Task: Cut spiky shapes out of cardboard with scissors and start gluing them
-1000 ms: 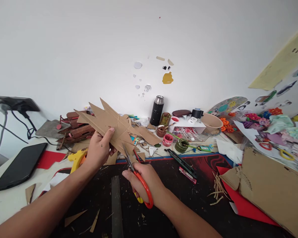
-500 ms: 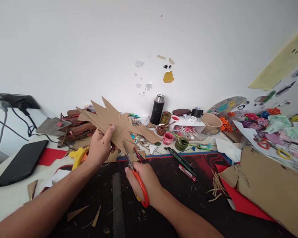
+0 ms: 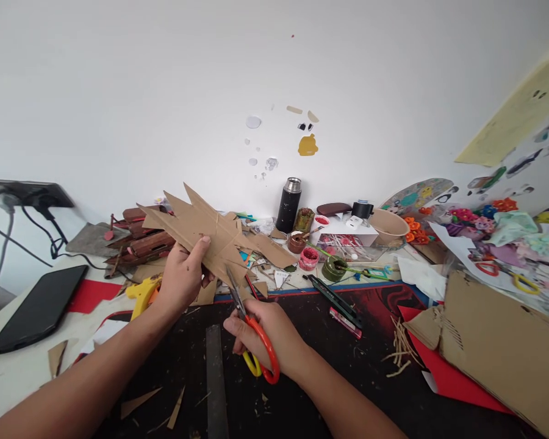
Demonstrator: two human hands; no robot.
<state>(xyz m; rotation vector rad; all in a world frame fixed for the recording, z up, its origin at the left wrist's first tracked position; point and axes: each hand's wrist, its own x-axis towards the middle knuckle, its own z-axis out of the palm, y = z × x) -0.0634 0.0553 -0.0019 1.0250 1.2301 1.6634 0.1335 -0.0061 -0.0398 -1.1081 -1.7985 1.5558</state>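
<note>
My left hand [image 3: 186,271] grips a spiky piece of cardboard [image 3: 213,241], thumb on top and fingers underneath. The piece is held up above the table, its long points aimed up and to the left. In my right hand [image 3: 268,332] is a pair of scissors [image 3: 268,350] with one red-orange and one yellow handle loop. Their blades reach the lower edge of the cardboard, just right of my left hand. Below both hands a metal ruler [image 3: 216,378] lies on the dark mat, with thin cardboard offcuts [image 3: 139,402] to its left.
A yellow glue gun [image 3: 143,296] and a black phone [image 3: 39,308] lie at left. Behind stand a black flask [image 3: 290,205] and open paint jars [image 3: 333,267]. A green utility knife [image 3: 333,299] rests on the mat. Large cardboard [image 3: 507,347] covers the right side.
The scissors' handles have spread apart, and the yellow loop shows more below my right hand. The cardboard has stayed in my left hand, while the view has shifted slightly.
</note>
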